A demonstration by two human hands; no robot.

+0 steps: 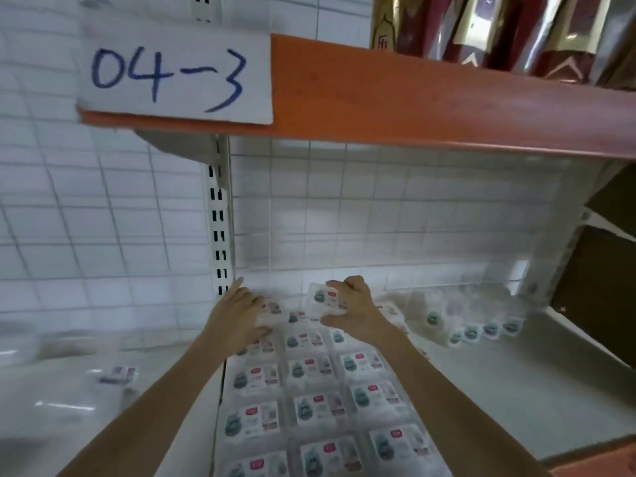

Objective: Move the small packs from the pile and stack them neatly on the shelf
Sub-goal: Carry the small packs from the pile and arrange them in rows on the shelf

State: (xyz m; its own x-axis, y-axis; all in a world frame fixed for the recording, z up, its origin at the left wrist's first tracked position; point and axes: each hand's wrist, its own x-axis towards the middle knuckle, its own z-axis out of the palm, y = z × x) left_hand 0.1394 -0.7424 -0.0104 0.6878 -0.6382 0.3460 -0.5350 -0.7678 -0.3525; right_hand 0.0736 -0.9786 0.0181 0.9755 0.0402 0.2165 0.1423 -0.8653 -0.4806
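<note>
Small white packs with teal and red print lie flat in three neat columns (311, 404) on the white shelf (516, 380). A loose pile of the same packs (475, 325) sits at the back right. My left hand (237, 315) rests with straight fingers on a pack (272, 309) at the back of the left column. My right hand (354, 309) grips one pack (321, 297), held tilted just above the back of the middle column.
An orange shelf (430, 98) hangs overhead with a paper label "04-3" (172, 74) and dark bags (509, 25) on top. White wire grid forms the back wall (378, 208). Another pack (118, 373) lies on the neighbouring shelf at left.
</note>
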